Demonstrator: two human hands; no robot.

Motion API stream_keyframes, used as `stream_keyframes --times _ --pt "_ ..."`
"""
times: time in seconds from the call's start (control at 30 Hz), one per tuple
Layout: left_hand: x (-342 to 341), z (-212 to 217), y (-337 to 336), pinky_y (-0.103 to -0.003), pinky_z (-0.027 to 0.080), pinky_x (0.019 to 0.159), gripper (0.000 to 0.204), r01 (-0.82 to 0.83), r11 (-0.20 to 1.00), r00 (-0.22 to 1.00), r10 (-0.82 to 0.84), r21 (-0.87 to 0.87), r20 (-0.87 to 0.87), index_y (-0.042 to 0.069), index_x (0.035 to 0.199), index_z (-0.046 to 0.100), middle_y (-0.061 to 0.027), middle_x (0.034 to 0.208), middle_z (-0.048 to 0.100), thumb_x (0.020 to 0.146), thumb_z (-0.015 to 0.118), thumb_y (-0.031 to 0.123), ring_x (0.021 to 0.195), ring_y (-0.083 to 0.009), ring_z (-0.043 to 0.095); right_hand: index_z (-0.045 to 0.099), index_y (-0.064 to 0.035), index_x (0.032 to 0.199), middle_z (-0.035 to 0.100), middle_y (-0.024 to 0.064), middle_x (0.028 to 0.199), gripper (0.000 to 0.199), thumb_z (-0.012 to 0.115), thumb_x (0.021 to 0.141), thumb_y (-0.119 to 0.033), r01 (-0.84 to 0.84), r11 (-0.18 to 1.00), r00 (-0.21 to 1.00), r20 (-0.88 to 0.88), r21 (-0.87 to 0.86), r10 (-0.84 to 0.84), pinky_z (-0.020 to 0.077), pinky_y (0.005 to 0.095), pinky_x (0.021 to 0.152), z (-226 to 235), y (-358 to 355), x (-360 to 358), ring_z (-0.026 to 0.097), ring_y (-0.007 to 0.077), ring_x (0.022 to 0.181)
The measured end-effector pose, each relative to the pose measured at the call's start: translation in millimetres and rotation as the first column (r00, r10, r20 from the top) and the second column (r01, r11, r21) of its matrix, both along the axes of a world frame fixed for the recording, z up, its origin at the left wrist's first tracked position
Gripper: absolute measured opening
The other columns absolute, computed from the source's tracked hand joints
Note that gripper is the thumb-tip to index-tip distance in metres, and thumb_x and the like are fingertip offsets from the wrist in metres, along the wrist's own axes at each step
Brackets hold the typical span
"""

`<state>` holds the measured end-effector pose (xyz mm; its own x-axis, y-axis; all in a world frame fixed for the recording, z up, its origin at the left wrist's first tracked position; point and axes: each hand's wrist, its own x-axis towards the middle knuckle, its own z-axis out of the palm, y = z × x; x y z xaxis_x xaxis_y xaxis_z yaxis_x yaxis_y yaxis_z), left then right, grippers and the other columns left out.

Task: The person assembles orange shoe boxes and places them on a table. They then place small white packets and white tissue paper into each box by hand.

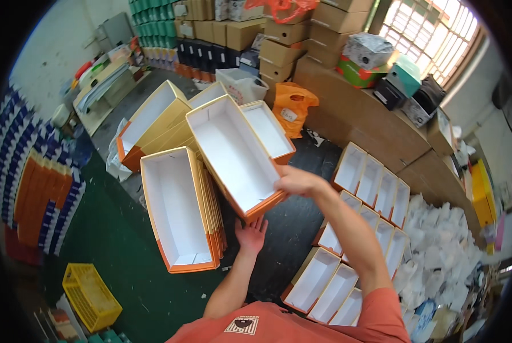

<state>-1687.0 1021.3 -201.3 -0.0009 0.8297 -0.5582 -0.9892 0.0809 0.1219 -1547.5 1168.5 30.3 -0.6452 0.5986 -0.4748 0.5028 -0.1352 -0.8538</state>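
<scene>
Open box (233,154), one, orange outside and white inside, lidless, held tilted above the dark floor (290,228) at picture centre; the right hand (296,182) grips its near right rim with fingers closed over the edge, while the left hand (251,234) is spread flat with fingers extended under its near corner. Pallet-sized cardboard cartons (301,40), a stacked wall of many, plain brown, along the far side. Nested box stack (179,208), one, orange edges with a white tray on top, just left of the held box. Further open boxes (150,117), three behind it, same colours. Small white trays (376,183), roughly a dozen or more, in rows at right. Orange plastic bag (293,106), one, with a white label. Yellow plastic crate (90,296), one, lower left.
</scene>
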Motion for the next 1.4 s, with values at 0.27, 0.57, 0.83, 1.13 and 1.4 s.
stream_keyframes --times 0.27,0.57,0.83,1.13,1.4 --pt "3.9 74.3 -34.6 -0.046 0.032 0.114 0.070 0.137 0.990 0.951 -0.143 -0.041 -0.274 0.013 0.156 0.027 -0.0110 0.157 0.033 0.101 0.034 0.056 0.142 -0.0290 0.034 0.029 -0.0004 0.152 0.050 0.0139 0.141 0.081 0.071 0.085 -0.020 0.316 0.949 0.948 -0.038 0.020 -0.315 0.0419 0.0373 0.106 54.2 -187.7 140.1 0.048 0.0205 0.128" --pt "-11.0 -2.9 -44.7 -0.033 0.040 0.107 0.057 0.593 0.799 0.184 -0.258 -0.102 -0.949 -0.001 0.145 0.046 -0.0178 0.135 0.058 0.100 0.050 0.035 0.125 -0.0272 0.055 0.061 0.0042 0.108 0.068 0.0111 0.088 0.020 0.059 0.091 -0.006 0.773 0.583 0.626 -0.144 0.251 -0.767 0.0516 0.0357 0.077 -144.6 -343.9 68.0 0.066 0.0236 0.085" --pt "-3.7 -23.8 -45.3 -0.051 0.046 0.098 0.066 0.397 0.897 -0.771 0.211 -0.196 -0.600 0.004 0.147 0.042 -0.0249 0.125 0.063 0.094 0.057 0.041 0.112 -0.0465 0.060 0.062 0.0055 0.106 0.068 0.0148 0.099 0.020 0.059 0.089 -0.004 0.958 0.251 0.275 -0.184 0.142 -0.944 0.0491 0.0374 0.086 -158.1 -366.1 96.2 0.063 0.0264 0.094" --pt "80.8 -36.2 -21.9 -0.058 0.049 0.086 0.074 0.524 0.407 -0.781 -0.121 -0.748 -0.613 0.004 0.153 0.022 -0.0320 0.107 0.065 0.089 0.057 0.020 0.094 -0.0505 0.063 0.060 0.0059 0.114 0.067 0.0135 0.109 0.029 0.062 0.089 -0.008 0.965 0.227 0.239 -0.085 0.132 -0.967 0.0499 0.0367 0.087 -104.6 -392.5 184.5 0.063 0.0233 0.101" --pt "250.4 -32.3 281.3 -0.056 0.050 0.090 0.053 0.570 0.488 -0.817 0.250 -0.661 -0.520 0.005 0.138 0.043 -0.0315 0.106 0.065 0.088 0.052 0.021 0.100 -0.0480 0.064 0.063 0.0047 0.113 0.068 0.0133 0.111 0.034 0.063 0.091 -0.022 0.993 -0.043 -0.037 -0.060 0.112 -0.997 0.0513 0.0376 0.087 -122.7 -436.7 201.9 0.064 0.0242 0.103"
